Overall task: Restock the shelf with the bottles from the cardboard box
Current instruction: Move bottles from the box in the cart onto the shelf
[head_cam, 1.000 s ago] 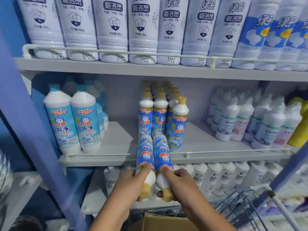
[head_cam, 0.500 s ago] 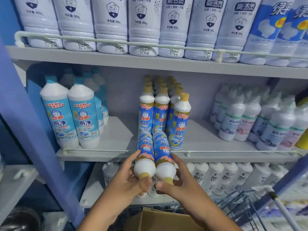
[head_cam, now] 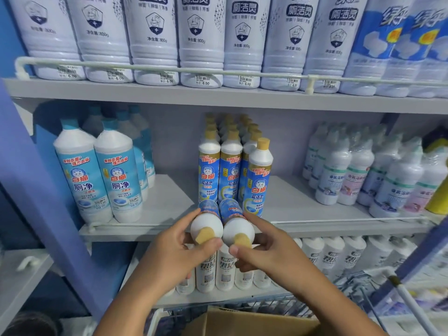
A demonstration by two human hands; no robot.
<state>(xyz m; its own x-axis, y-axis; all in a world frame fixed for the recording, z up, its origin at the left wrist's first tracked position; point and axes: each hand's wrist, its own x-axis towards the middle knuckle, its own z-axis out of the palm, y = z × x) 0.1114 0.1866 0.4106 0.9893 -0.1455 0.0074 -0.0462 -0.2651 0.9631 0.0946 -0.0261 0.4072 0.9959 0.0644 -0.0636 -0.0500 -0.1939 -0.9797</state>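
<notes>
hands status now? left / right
Left hand: holding the left gold-capped bottle.
Right hand: holding the right gold-capped bottle.

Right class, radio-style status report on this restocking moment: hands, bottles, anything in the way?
Left hand holding left bottle, right hand holding right bottle, caps toward camera. Bases at middle shelf front rail. Standing yellow-capped bottles directly behind.

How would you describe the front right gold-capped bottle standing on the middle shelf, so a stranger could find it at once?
Find the middle shelf and its central cluster of gold-capped bottles. The front right gold-capped bottle stands at that cluster's right front corner. Unlike its neighbours in rows, it sits forward, beside the two bottles being held.
</notes>
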